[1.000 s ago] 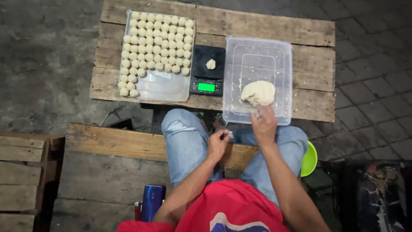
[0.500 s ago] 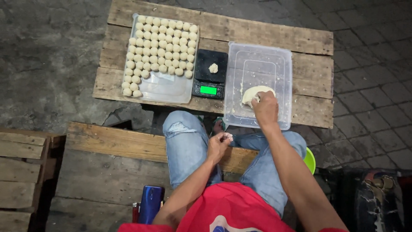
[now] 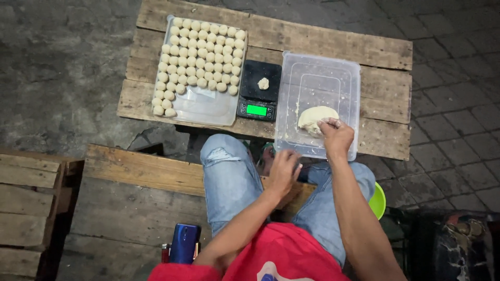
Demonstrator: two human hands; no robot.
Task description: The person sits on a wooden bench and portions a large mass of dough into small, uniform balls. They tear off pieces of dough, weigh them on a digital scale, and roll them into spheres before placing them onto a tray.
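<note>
Looking down over the wooden counter (image 3: 385,52), I take the biggest things first: the clear plastic tub (image 3: 319,78) at its right end, then the flat tray (image 3: 208,106) at its left, filled most of the way with rows of small pale dough balls (image 3: 200,54). Between them sits a black kitchen scale (image 3: 259,91) with a lit green display and one small dough piece (image 3: 263,83) on its plate. Inside the tub, near its front wall, lies the dough lump (image 3: 315,117), soft, off-white, rounded and slightly flattened, with a smooth skin. My right hand (image 3: 336,136) reaches over the tub's front edge, its fingers pinched into the lump's near side. My left hand (image 3: 284,171) hovers over my knees, curled loosely; I cannot tell whether it holds anything. As I judge it, the tub overhangs the counter's front edge, so a hard tug on sticky dough could drag or tip it toward my lap. A careless pull could also tear off too large a piece.
</note>
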